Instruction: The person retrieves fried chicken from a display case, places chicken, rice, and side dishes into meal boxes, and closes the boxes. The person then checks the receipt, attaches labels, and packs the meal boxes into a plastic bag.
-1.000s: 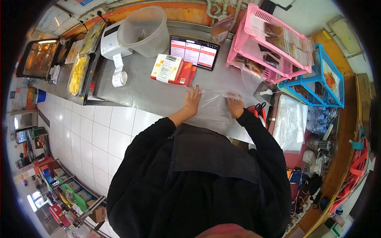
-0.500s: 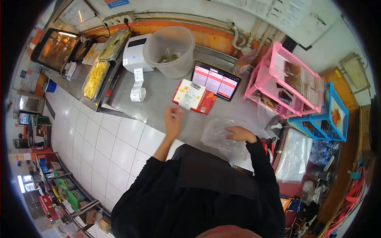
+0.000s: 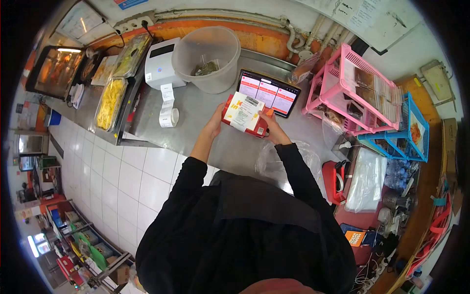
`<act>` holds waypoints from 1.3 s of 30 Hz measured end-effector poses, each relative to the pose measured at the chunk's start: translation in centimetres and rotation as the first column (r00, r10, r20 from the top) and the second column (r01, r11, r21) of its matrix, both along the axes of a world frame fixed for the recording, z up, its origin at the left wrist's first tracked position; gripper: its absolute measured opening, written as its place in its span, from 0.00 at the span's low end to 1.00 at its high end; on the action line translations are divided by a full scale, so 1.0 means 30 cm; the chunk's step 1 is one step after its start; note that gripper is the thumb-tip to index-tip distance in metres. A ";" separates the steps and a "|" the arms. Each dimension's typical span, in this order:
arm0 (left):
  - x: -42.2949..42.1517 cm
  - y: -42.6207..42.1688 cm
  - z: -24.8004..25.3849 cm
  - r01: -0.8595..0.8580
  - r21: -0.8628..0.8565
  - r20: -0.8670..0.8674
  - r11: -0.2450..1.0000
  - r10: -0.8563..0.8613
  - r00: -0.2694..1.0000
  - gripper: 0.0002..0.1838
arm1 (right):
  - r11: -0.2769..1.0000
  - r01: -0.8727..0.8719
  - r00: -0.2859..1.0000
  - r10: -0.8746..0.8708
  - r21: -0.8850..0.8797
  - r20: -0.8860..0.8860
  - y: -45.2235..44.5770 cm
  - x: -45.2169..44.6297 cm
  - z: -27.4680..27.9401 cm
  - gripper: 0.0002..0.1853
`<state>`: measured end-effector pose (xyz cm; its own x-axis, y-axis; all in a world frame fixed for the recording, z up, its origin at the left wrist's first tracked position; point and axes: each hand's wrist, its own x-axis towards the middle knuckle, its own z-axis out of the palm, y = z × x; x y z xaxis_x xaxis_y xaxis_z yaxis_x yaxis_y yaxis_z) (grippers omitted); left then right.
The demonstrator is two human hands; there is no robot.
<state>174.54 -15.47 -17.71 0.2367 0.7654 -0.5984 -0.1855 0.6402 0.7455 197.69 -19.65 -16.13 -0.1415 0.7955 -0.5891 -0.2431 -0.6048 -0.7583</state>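
A red box [image 3: 259,128] with a white and yellow printed paper [image 3: 243,112] on top is between my two hands, over the metal counter. My left hand [image 3: 215,121] grips its left side, and my right hand [image 3: 274,129] grips its right side. Just behind the box lies a tablet [image 3: 268,93] showing red and white panels. A clear plastic bag [image 3: 274,159] lies on the counter, partly under my right forearm.
A white label printer [image 3: 162,63] with a paper strip [image 3: 167,105] and a translucent bucket [image 3: 208,59] stand behind left. Yellow food fills a tray [image 3: 111,104]. At right are pink [image 3: 350,93] and blue racks [image 3: 416,132], plastic sheets [image 3: 366,179] and a red tape dispenser [image 3: 333,181].
Both hands have left the clear bag and closed on the red box, which sits slightly closer to me and covers the tablet's lower left corner.
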 end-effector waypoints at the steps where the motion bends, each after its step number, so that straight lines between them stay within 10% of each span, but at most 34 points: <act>1: 0.009 0.015 0.018 0.107 0.159 -0.189 0.981 -0.077 0.979 0.47 | 1.000 -0.019 0.999 0.019 0.003 -0.047 0.010 0.008 -0.006 0.47; 7: -0.021 0.176 -0.036 0.286 0.007 -0.210 0.958 -0.278 0.937 0.51 | 0.982 0.189 0.981 -0.188 0.012 -0.040 -0.016 -0.056 -0.005 0.42; 9: -0.007 0.201 0.000 0.346 -0.093 -0.039 0.934 -0.350 0.936 0.38 | 0.965 0.264 0.964 -0.263 0.007 -0.043 -0.001 -0.076 -0.035 0.44; 18: 0.013 0.159 -0.127 0.302 0.028 0.059 0.953 -0.303 0.951 0.39 | 0.904 0.408 0.912 -0.396 0.129 -0.110 -0.010 -0.073 -0.215 0.41; 27: 0.036 0.078 0.064 0.250 0.042 -0.026 0.967 -0.250 0.968 0.39 | 0.883 0.406 0.911 -0.369 0.236 -0.186 -0.050 -0.041 0.028 0.38; 31: 0.179 -0.072 0.268 0.259 0.091 0.122 0.962 -0.269 0.956 0.37 | 0.912 0.287 0.944 -0.321 0.293 0.075 -0.190 0.114 0.322 0.34; 39: 0.523 -0.388 0.274 0.370 -0.047 0.292 0.928 -0.341 0.893 0.33 | 0.964 0.257 0.949 -0.265 0.068 0.172 -0.530 0.439 0.404 0.34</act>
